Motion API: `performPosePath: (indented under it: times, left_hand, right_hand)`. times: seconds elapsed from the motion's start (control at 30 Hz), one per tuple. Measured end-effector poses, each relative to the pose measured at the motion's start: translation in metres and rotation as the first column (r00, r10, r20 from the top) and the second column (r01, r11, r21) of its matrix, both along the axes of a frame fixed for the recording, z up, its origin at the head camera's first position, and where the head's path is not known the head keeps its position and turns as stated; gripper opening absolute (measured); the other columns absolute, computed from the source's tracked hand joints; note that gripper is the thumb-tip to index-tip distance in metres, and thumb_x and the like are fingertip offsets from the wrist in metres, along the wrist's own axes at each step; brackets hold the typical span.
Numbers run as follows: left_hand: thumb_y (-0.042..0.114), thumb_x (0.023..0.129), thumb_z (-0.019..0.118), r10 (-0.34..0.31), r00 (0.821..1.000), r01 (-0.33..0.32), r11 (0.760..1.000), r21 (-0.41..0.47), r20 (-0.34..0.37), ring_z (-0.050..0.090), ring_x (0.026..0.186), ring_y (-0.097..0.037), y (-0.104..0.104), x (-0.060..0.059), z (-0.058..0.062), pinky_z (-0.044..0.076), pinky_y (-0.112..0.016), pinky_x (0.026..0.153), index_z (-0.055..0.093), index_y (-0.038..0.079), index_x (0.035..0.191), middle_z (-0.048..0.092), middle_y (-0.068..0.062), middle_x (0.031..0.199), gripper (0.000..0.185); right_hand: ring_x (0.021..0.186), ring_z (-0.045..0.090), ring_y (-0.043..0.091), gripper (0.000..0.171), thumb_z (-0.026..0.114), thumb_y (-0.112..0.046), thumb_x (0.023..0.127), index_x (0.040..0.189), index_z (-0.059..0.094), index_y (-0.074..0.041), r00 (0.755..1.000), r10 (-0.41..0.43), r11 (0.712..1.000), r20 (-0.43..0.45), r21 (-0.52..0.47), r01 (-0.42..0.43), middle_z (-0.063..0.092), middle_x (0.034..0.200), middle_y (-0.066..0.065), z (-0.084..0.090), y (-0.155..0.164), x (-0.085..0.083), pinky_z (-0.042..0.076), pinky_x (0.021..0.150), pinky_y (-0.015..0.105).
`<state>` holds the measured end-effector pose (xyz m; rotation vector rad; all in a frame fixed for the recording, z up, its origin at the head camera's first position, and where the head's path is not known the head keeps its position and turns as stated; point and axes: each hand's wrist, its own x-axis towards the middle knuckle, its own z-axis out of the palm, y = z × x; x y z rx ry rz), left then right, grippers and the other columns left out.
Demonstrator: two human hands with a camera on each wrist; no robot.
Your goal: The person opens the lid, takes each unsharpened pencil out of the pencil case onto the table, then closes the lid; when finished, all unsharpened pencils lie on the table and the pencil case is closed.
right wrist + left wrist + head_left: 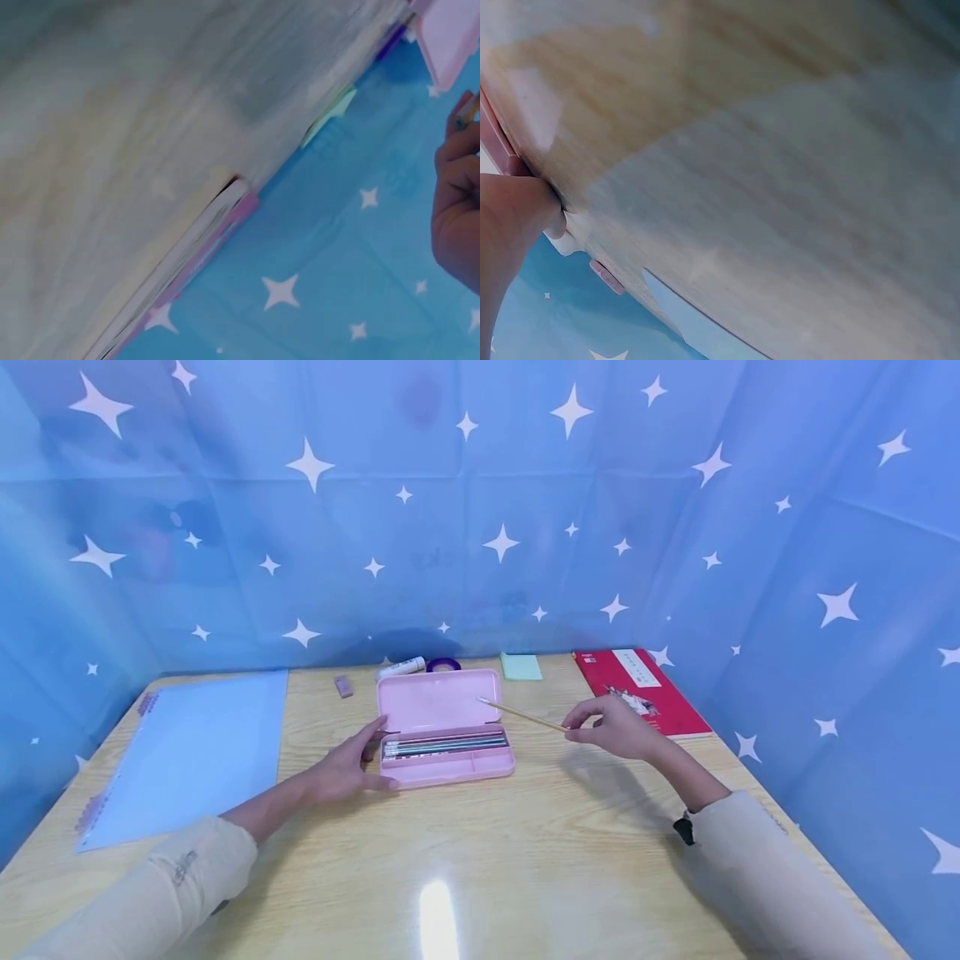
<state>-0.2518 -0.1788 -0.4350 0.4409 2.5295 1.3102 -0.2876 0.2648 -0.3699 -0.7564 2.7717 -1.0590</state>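
Pencil case (446,752) open, pencils (444,745) inside; right hand (611,727) pinches pencil (525,716).

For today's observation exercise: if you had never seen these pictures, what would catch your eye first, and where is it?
The open pink pencil case at the middle of the wooden table, pencils lying in its tray. The left hand rests against its left end, while the right hand pinches a pencil just right of it. Blue star-printed cloth surrounds everything.

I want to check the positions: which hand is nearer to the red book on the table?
The right hand. It holds a pencil just beside the red book, at its near left edge. The left hand rests against the pink pencil case, far from the book.
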Motion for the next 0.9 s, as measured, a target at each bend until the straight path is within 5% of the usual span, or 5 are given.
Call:
performPosePath:
  times: [0.33, 0.7, 0.9]
  left_hand:
    - [0.037, 0.078, 0.085, -0.011, 1.0, 0.011, 1.0, -0.014, -0.01, 0.038, 0.134, -0.034, 0.0, -0.003, -0.003, 0.026, -0.056, 0.115, 0.006, 0.011, 0.16, 0.034, -0.018, 0.155, 0.116]
    - [0.037, 0.079, 0.084, -0.016, 1.0, 0.016, 1.0, -0.007, -0.01, 0.035, 0.138, -0.036, -0.001, -0.004, -0.003, 0.024, -0.056, 0.115, 0.006, 0.011, 0.16, 0.033, -0.019, 0.156, 0.116]
    - [0.036, 0.078, 0.085, -0.018, 0.999, 0.018, 1.0, -0.007, -0.027, 0.043, 0.116, -0.03, 0.0, -0.004, -0.003, 0.037, -0.046, 0.101, 0.007, 0.009, 0.16, 0.038, -0.017, 0.151, 0.116]
  right_hand:
    - [0.092, 0.062, 0.022, 0.021, 0.08, -0.013, 0.084, 0.105, 0.075, -0.011, 0.998, -0.057, 0.997, 0.016, 0.056, 0.056, 0.072, 0.099, 0.001, -0.002, 0.027, 0.003, 0.051, 0.072, 0.029]
    - [0.087, 0.063, 0.026, 0.018, 0.08, -0.013, 0.084, 0.1, 0.077, -0.009, 0.999, 0.007, 0.997, 0.051, 0.072, -0.011, 0.073, 0.095, 0.003, -0.01, 0.049, 0.007, 0.05, 0.07, 0.031]
    - [0.073, 0.058, 0.022, 0.013, 0.079, -0.008, 0.084, 0.096, 0.078, -0.01, 0.992, 0.08, 0.994, 0.097, 0.07, -0.087, 0.073, 0.092, 0.003, -0.01, 0.053, 0.01, 0.047, 0.059, 0.025]
